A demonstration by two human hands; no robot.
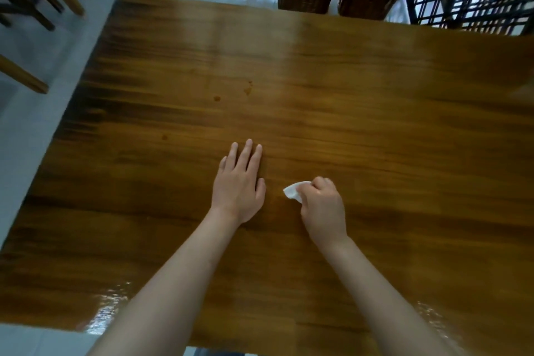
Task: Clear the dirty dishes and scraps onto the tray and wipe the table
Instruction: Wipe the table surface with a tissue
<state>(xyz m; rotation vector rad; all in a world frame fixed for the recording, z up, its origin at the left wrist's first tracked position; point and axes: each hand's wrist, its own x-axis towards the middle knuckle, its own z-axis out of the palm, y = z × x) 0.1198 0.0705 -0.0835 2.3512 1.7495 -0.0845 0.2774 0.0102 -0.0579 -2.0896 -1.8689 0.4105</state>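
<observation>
My left hand [238, 185] lies flat on the wooden table [375, 113], fingers straight and together. My right hand [323, 209] curls round a crumpled white tissue [294, 190], pinching it against the tabletop just beside my left. Small dark stains [217, 98] sit farther out.

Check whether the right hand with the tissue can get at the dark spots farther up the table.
Probably yes. Nothing lies between the right hand, gripping the white tissue, and the spots on the table; the left hand rests flat beside that path.
</observation>
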